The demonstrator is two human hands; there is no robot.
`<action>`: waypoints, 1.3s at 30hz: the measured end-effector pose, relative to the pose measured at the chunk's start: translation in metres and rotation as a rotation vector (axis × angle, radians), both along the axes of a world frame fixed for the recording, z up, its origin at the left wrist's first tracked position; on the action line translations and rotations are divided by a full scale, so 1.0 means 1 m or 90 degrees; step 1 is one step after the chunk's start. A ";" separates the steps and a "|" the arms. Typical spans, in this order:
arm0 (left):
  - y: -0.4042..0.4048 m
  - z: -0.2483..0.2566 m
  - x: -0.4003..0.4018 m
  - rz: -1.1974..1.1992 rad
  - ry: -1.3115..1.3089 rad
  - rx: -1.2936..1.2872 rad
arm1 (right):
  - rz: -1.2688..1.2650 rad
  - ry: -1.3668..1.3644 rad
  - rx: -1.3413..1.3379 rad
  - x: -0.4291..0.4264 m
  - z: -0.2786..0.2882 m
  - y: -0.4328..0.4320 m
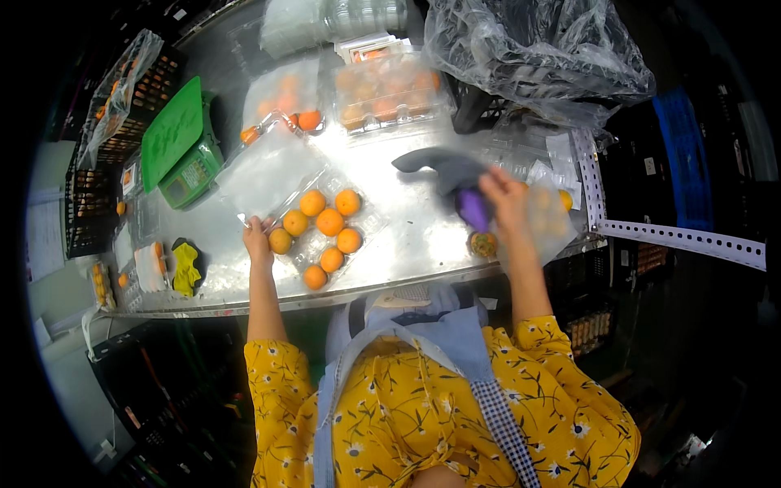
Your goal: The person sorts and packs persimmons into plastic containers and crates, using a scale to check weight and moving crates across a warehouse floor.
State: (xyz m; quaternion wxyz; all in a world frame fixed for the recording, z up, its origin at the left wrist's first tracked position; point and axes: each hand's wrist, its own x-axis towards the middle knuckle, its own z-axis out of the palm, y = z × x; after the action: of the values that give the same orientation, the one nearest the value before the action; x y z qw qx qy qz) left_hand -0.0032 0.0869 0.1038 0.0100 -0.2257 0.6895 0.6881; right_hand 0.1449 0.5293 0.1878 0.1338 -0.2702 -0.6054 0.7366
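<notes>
On the metal table lies an unfolded clear plastic clamshell box [317,183], its lid tilted up to the left. Several orange citrus fruits [330,222] rest in and around its near half. My left hand [257,239] grips the box's left edge, close to one of the fruits. Farther right, my right hand [505,194] holds a grey-and-purple item [448,171], too blurred by motion to name for sure. Below that item sits a single fruit with a greenish-brown top [482,244]. A translucent bag or sheet [546,222] with yellow-orange fruit lies partly behind my right wrist.
A green weighing scale [183,146] stands at left, beside a black crate of fruit [122,152]. Filled clear boxes [387,91] and stacked empty ones [335,21] line the back. A plastic-lined black crate [537,55] is at back right. A yellow glove or cloth [185,267] lies near the front edge.
</notes>
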 end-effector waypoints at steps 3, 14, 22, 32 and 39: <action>-0.006 -0.007 -0.001 -0.027 -0.027 0.026 | -0.058 0.307 -0.332 0.020 0.006 0.045; 0.010 0.002 0.011 -0.085 -0.017 0.055 | 0.057 -0.071 0.196 0.010 0.012 -0.032; -0.001 -0.003 0.012 -0.095 -0.012 0.056 | -0.217 -0.149 0.501 0.038 0.018 0.052; -0.004 -0.006 0.007 -0.115 -0.015 0.038 | -0.248 -0.217 0.496 0.006 -0.045 0.224; -0.009 -0.010 0.006 -0.092 -0.020 0.017 | -0.254 -0.160 0.449 -0.033 -0.022 0.232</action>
State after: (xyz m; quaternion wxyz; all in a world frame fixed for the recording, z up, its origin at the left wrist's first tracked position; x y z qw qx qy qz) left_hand 0.0031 0.0782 0.0934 0.0734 -0.1855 0.6947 0.6911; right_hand 0.1123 0.7615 0.1657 0.2834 -0.4075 -0.7676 0.4056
